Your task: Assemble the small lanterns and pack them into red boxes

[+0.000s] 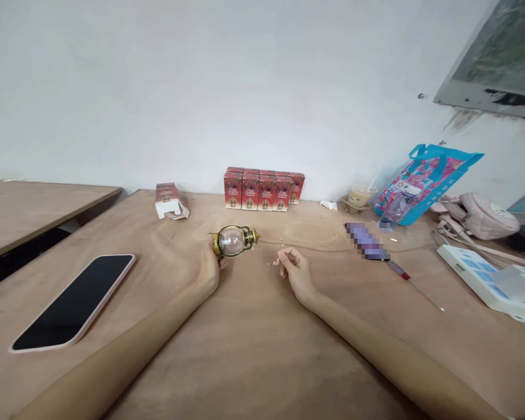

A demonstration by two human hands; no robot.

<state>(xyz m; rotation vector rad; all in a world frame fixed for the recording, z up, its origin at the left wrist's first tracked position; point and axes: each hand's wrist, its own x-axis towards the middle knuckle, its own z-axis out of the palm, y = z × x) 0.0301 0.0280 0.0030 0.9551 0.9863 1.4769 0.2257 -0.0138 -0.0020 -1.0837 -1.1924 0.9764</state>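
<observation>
My left hand (210, 265) holds a small gold lantern (235, 240) with a clear glass globe, lying sideways just above the wooden table (254, 350). To its right, my right hand (295, 269) pinches a thin wire hook (280, 252) between fingertips, a short gap from the lantern's top end. Both forearms reach in from the bottom of the view.
Several red boxes (263, 189) line the wall; one opened box (170, 201) lies to their left. A phone (76, 300) rests face up at left. A screwdriver (413, 284), power strip (485, 280), blue bag (424, 181), drink cup (359, 197) and pink bag (481, 216) crowd the right.
</observation>
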